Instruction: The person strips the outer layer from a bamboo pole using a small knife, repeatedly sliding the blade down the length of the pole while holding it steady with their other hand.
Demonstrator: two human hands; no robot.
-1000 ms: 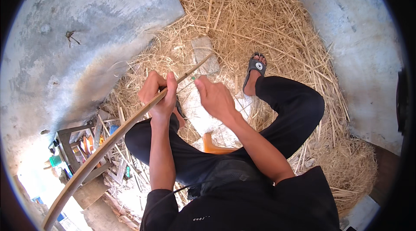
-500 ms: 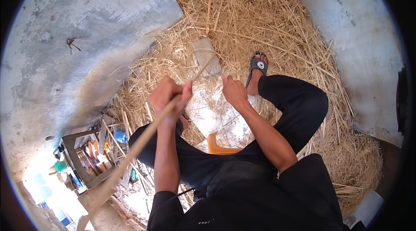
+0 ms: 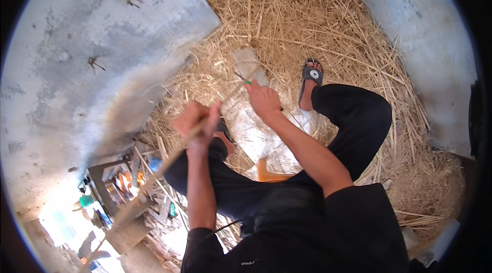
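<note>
My left hand [image 3: 195,122] is closed around a long pale bamboo or wooden stick [image 3: 154,178], which slants from the lower left up past the hand. Near the stick's far end, my right hand [image 3: 265,100] is closed on a small knife-like tool [image 3: 248,82]. Only a bit of green and a thin dark tip show beyond the fingers; the rest is hidden in the hand. That dark tip meets or crosses the stick; whether it touches I cannot tell.
Shavings and strips [image 3: 297,22] cover the floor. A flat grey block [image 3: 250,63] lies ahead of my hands. At lower left stands a wooden frame [image 3: 102,186] with odds and ends. An orange seat edge [image 3: 269,173] shows between my legs. Walls [image 3: 128,42] rise at both sides.
My right hand has moved left and slightly up to the stick's far end, and the green and dark tool now shows. The left hand keeps its grip on the stick. The whole view has shifted slightly.
</note>
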